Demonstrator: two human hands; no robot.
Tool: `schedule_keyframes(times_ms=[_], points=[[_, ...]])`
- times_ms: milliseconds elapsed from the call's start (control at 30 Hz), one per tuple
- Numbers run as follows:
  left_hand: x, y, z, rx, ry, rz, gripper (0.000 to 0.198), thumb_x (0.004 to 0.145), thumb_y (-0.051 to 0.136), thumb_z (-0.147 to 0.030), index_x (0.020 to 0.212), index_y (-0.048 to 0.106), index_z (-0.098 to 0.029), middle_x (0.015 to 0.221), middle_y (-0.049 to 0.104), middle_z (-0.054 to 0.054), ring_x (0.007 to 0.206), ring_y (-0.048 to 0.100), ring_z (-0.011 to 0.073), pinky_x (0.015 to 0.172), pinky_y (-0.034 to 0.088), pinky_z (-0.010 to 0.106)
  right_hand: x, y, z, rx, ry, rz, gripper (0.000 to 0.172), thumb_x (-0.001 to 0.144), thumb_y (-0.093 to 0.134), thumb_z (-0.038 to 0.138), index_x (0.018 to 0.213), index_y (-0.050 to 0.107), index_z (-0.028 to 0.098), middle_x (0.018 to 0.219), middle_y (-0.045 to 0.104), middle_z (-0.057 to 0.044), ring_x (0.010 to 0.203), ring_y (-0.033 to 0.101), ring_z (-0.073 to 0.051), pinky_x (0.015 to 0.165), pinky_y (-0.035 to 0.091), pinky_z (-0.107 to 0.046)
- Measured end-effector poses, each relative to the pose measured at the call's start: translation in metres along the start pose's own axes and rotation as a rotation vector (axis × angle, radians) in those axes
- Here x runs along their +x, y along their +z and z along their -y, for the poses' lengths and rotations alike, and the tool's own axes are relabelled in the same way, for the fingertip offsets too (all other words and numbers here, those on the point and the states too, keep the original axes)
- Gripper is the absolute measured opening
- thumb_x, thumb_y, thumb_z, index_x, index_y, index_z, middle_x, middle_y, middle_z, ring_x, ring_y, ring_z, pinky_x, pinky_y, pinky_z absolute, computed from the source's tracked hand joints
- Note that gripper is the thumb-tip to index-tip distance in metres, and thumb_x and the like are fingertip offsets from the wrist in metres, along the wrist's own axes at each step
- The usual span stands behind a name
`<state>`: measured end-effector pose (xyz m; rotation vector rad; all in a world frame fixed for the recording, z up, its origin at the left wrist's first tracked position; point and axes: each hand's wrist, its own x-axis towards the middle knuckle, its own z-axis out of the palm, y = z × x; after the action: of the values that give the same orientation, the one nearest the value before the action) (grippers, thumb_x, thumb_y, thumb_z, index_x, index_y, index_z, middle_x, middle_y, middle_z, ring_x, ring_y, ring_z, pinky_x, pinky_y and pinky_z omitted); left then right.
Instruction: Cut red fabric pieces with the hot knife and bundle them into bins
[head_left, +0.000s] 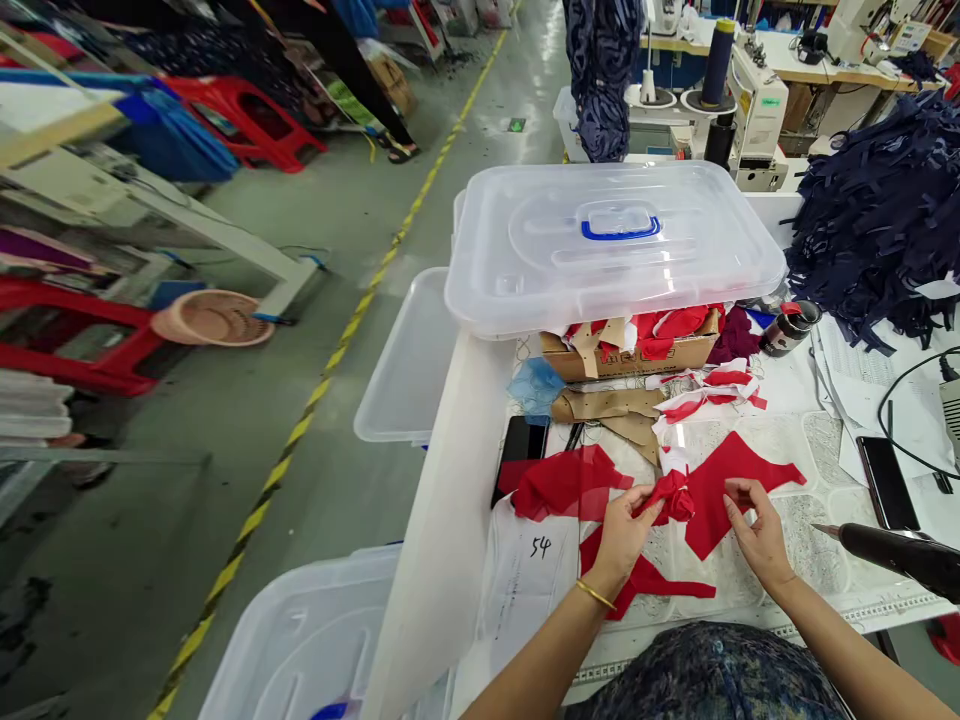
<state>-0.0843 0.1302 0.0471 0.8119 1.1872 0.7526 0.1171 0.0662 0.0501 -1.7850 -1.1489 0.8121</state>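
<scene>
Left-hand grip [622, 540] closed on a bunched knot of red fabric [671, 497], thumb and fingers wrapped around it, a gold bangle [596, 595] on the wrist; right-hand grip [761, 530] open, fingers spread, just beside the knot and above a flat cut piece of red fabric [724, 510]; knot held low over a white lace-patterned panel [810, 530] on the white desk [435, 530]; sheer red fabric [570, 485] to the left of the knot, a red strip [645, 578] below it; a sheet of paper marked 54 [536, 570] and a black phone [521, 455] at the left; brown paper pattern pieces [607, 405] ahead, then a cardboard box [630, 355] holding red scraps, beneath a clear plastic storage box [615, 245] with a blue handle; a heap of navy fabric strips [877, 220] at the far right, a second phone [887, 483] and a black pointed hand tool [892, 558] nearby; beyond, a sewing machine [757, 110] and a dark thread cone [718, 62].
</scene>
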Motion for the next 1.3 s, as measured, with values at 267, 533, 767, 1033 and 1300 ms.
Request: schedule_keyframes(times_ms=[267,533,767,1033,1300], points=[[-0.027,-0.001,0.014,0.167,0.097,-0.031,0.017,0.068,0.066,-0.025,0.080,0.075,-0.017,0.083,0.077,0.005,0.077,0.069,0.0212,0.078,0.054,0.033,-0.025,0.014,0.006,0.185,0.230,0.294,0.054,0.080,0.056,0.070,0.088,0.070,0.019,0.073,0.070,-0.006,0.066,0.062,-0.020,0.061,0.049,-0.032],[-0.032,0.003,0.008,0.308,0.204,-0.060,0.024,0.067,0.057,-0.014,0.082,0.075,-0.019,0.084,0.077,0.004,0.080,0.070,0.0205,0.080,0.055,0.033,-0.023,0.020,0.021,0.261,0.258,0.348,0.057,0.079,0.055,0.073,0.096,0.068,0.020,0.084,0.069,-0.005,0.075,0.060,-0.020,0.071,0.048,-0.033],[-0.035,0.007,0.000,0.168,0.189,-0.004,0.012,0.071,0.065,-0.024,0.079,0.072,-0.017,0.079,0.075,0.004,0.076,0.068,0.0201,0.074,0.056,0.031,-0.022,0.027,0.035,0.324,0.249,0.354,0.057,0.071,0.062,0.076,0.074,0.059,0.020,0.064,0.057,0.000,0.059,0.049,-0.014,0.059,0.042,-0.029],[0.013,-0.015,-0.082,0.273,0.595,-0.204,0.018,0.069,0.057,-0.014,0.080,0.071,-0.021,0.089,0.075,0.004,0.087,0.069,0.0210,0.086,0.055,0.034,-0.016,0.024,0.044,0.363,0.257,0.301,0.058,0.074,0.061,0.075,0.078,0.063,0.018,0.067,0.059,-0.003,0.061,0.052,-0.015,0.060,0.043,-0.030],[0.096,0.003,-0.162,0.959,1.039,-0.328,0.034,0.083,0.045,-0.005,0.102,0.070,-0.019,0.115,0.069,0.010,0.114,0.061,0.0243,0.105,0.046,0.041,-0.026,0.034,0.026,0.416,0.361,0.373,0.062,0.065,0.067,0.077,0.081,0.062,0.018,0.061,0.054,0.001,0.055,0.045,-0.013,0.054,0.036,-0.027]])
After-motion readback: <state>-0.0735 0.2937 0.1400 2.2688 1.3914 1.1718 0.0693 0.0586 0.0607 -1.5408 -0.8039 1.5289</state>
